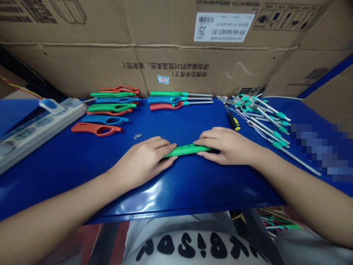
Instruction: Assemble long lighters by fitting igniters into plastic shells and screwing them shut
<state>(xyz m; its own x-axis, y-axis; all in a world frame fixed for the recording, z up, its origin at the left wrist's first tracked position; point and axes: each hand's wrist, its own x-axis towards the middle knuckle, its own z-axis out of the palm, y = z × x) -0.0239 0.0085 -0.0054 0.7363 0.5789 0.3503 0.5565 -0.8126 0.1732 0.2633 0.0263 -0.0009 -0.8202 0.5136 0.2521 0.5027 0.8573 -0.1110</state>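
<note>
Blue surface (154, 200) backs onto a big cardboard box (176, 55) w/ upside-down printing. Step in hand, IMO: handling 1 green handle (183, 150), which sits approx. mid-surface, btwn both hands. L hand (149, 156): grip pinched on its left end, thumb below, fingers above. R hand (226, 147): grip likewise closed on the right end. Next move prob. calls for a steady hold at both ends. Counts: 3 tube-tipped handles (180, 98) at back centre (green, blue, red); 1 black-yellow screwdriver (233, 121); 1 power strip (49, 129) w/ 1 plug (52, 106), far left; 1 no. sticker (163, 79) on box. Loose coloured handles (107, 108), back left: approx. 7, but overlap hides some, so can't be sure. Metal tubes w/ teal ends (268, 117), back right: too tangled to count. Tiny metal pieces (137, 136): several, near L hand.
</note>
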